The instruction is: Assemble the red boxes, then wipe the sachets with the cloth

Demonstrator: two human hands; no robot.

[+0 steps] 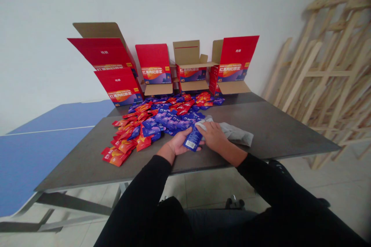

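Note:
A blue drink pouch (192, 141) with a barcode near its lower end lies in my left hand (177, 142), whose fingers curl beneath it. My right hand (215, 136) is closed on a grey cloth (238, 133) and presses a bunched part of it against the pouch's upper end. The rest of the cloth trails onto the table to the right. Just beyond my hands spreads a loose heap of blue pouches (171, 120) and red pouches (126, 141), many of them overlapping.
Open red cartons with raised flaps stand along the wall: stacked cartons (118, 85) at left, others (153, 63) in the middle and one (232, 69) at right. A blue table-tennis table (58, 131) adjoins the grey table (272, 131). Wooden frames (327, 69) lean at right.

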